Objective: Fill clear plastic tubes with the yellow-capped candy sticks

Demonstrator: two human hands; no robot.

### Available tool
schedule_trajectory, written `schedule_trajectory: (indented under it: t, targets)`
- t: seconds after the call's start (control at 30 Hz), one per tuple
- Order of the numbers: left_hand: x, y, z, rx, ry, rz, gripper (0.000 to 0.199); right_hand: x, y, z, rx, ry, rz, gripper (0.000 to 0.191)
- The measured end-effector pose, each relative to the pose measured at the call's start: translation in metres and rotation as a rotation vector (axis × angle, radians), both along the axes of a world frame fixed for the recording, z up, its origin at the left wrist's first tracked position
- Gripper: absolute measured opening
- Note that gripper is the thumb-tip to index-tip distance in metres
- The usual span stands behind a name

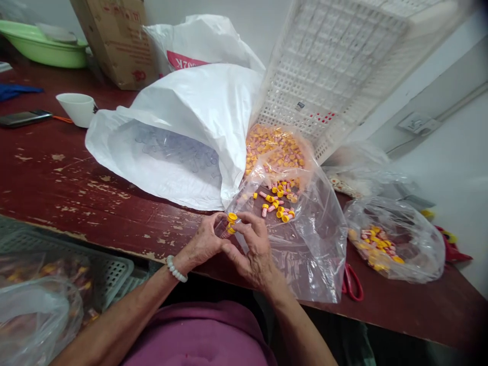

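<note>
My left hand (206, 241), wearing a pale bead bracelet (176, 269), is closed around a small clear plastic holder (220, 225) at the table's front edge. Yellow-capped tubes (232, 217) show at that holder, between both hands. My right hand (253, 251) has its fingertips bent onto these tubes; its thumb meets the left hand. Fingers partly hide the holder. Just beyond, an open clear bag (316, 239) lies with many pink tubes with yellow caps (280, 203) at its mouth and inside. A white sack (198, 96) to the left opens toward me, showing clear plastic pieces (179, 152).
A white plastic crate (328, 66) leans behind the bag. Right are a smaller bag of capped tubes (404, 244) and red-handled scissors (353, 282). A white cup (78, 109), phone (25, 118), cardboard box (118, 46) and green basin (46, 48) stand left. A filled bag (41, 305) sits below the table.
</note>
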State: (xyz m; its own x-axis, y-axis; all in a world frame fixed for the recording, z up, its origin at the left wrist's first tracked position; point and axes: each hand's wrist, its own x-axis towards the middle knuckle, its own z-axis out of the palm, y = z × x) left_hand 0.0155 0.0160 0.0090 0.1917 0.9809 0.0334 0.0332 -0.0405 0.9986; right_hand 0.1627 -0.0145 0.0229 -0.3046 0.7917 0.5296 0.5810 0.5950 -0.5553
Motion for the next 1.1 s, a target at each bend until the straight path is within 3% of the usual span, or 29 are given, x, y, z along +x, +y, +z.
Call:
schedule_trajectory:
  t: [0.07, 0.17, 0.27, 0.33, 0.4, 0.43, 0.5, 0.6, 0.67, 0.73, 0.9, 1.1]
  targets:
    - [-0.003, 0.003, 0.0, -0.027, 0.027, 0.007, 0.031, 0.009, 0.013, -0.004, -0.05, 0.054, -0.003, 0.024]
    - [-0.009, 0.007, -0.001, -0.058, 0.04, 0.04, 0.028, 0.036, 0.048, -0.012, -0.077, 0.062, -0.276, 0.031]
    - [-0.01, 0.006, -0.002, -0.044, 0.06, 0.067, 0.03, 0.063, 0.086, -0.024, -0.163, -0.318, -0.596, 0.03]
    - [-0.01, 0.005, -0.003, -0.016, 0.092, 0.073, 0.034, 0.074, 0.102, -0.03, -0.253, -0.553, -0.639, 0.026]
    - [-0.008, 0.004, -0.006, 0.014, 0.119, 0.066, 0.035, 0.078, 0.109, -0.032, -0.316, -0.566, -0.626, 0.023]
    - [-0.007, 0.004, -0.007, 0.028, 0.125, 0.053, 0.036, 0.077, 0.109, -0.031, -0.331, -0.476, -0.615, 0.023]
    - [-0.005, 0.005, -0.011, 0.056, 0.117, 0.028, 0.038, 0.07, 0.101, -0.024, -0.342, -0.139, -0.561, 0.026]
    - [-0.001, 0.006, -0.015, 0.077, 0.08, -0.02, 0.038, 0.044, 0.074, -0.006, -0.327, 0.415, -0.338, 0.028]
    - [0.001, 0.006, -0.015, 0.072, 0.067, -0.055, 0.038, 0.023, 0.052, 0.005, -0.316, 0.594, -0.196, 0.024]
    - [0.003, 0.005, -0.013, 0.068, 0.079, -0.079, 0.038, 0.005, 0.033, 0.011, -0.308, 0.602, -0.131, 0.019]
    - [0.004, 0.004, -0.012, 0.114, 0.115, -0.061, 0.031, -0.006, 0.012, 0.009, -0.173, 0.323, -0.09, 0.011]
    - [0.002, 0.002, -0.009, 0.095, 0.077, -0.017, 0.03, -0.011, -0.002, 0.001, 0.032, 0.022, -0.057, 0.023]
